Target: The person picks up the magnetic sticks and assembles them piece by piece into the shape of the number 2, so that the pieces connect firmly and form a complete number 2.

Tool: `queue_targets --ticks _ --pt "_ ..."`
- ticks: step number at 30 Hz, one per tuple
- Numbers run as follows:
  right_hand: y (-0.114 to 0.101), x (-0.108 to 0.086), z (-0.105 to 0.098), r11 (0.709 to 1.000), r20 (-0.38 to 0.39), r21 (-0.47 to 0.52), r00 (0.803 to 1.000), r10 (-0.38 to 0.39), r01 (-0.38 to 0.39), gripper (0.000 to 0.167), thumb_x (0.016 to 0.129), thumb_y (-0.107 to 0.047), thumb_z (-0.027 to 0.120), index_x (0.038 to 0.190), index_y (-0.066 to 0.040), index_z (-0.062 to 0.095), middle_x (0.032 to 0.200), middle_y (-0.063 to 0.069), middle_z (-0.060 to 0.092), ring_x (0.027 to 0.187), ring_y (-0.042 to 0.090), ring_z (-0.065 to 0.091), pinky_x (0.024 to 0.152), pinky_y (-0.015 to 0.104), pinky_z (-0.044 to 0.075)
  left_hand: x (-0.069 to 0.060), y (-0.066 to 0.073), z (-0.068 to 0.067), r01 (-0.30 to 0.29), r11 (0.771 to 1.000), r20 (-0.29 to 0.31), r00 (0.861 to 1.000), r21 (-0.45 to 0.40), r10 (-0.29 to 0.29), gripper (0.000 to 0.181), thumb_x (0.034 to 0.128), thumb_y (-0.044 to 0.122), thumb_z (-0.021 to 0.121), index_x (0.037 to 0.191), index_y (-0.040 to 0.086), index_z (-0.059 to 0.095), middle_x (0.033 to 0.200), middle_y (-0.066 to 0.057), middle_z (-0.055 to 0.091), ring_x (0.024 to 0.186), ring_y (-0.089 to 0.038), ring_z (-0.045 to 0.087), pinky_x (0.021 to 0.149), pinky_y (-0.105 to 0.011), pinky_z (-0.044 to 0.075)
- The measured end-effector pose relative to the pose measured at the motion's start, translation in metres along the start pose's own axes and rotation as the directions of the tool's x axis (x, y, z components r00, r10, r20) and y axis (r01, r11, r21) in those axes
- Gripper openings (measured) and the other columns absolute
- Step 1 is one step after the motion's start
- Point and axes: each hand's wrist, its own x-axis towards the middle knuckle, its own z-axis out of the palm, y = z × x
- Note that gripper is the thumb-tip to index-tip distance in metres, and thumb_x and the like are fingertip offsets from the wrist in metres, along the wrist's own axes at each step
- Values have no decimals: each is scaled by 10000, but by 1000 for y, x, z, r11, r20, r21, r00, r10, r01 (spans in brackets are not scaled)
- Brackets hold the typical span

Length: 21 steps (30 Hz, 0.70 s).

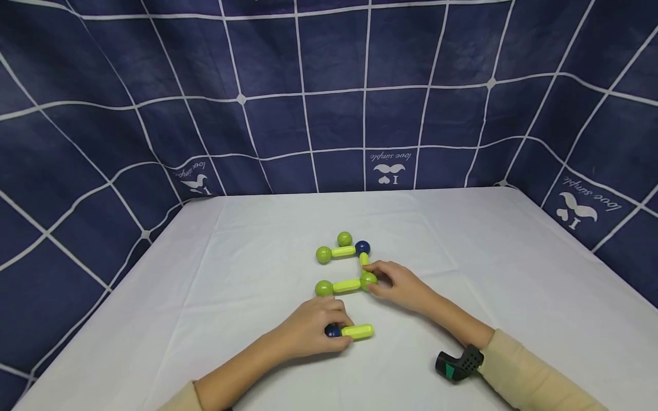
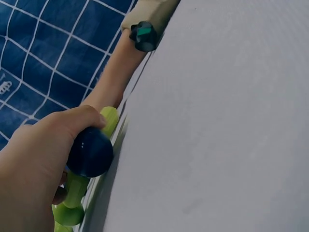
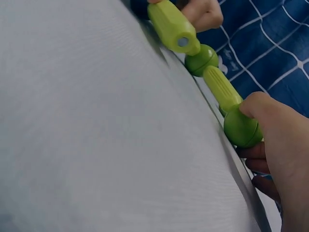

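Observation:
My left hand (image 1: 313,328) grips a dark blue ball (image 2: 90,152) with a yellow-green rod (image 1: 358,331) pointing right; the rod's free end shows a round grey spot in the right wrist view. Another rod (image 2: 76,190) extends from near this ball toward a green ball (image 1: 324,288), mostly hidden by the left hand in the head view. My right hand (image 1: 403,285) pinches a green corner ball (image 1: 368,280) between thumb and fingers. A rod (image 1: 346,286) joins the two green balls. From the corner, a short rod (image 1: 364,260) leads to a far dark blue ball (image 1: 362,248).
A rod (image 1: 343,251) links the far blue ball to another green ball (image 1: 324,254). One more green ball (image 1: 344,238) lies just behind that rod. White cloth (image 1: 257,245) covers the table; a dark blue checked curtain (image 1: 334,120) hangs behind and at the sides.

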Motion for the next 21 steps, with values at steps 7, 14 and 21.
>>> queue_targets --ticks 7,14,21 --pt "-3 2 -3 999 7 -50 1000 -11 12 377 842 -313 618 1183 -165 554 1022 -31 621 963 129 558 864 349 447 1 -6 -2 -76 996 -13 997 42 77 147 761 361 663 854 253 699 752 163 538 705 31 400 640 -83 311" --pt "-4 23 -11 994 -60 -98 998 32 -38 390 888 -358 551 1226 -164 530 765 -42 511 689 99 450 602 239 378 2 -7 -3 -76 997 6 997 7 76 144 767 359 663 854 249 696 750 161 542 708 36 402 645 -80 313" --pt "9 64 -1 996 -197 -24 977 78 -84 360 890 -305 552 1190 -106 560 965 68 544 903 196 513 772 358 429 0 -6 -2 -78 997 -4 997 17 78 142 759 357 672 849 249 692 745 158 540 709 31 406 654 -79 314"
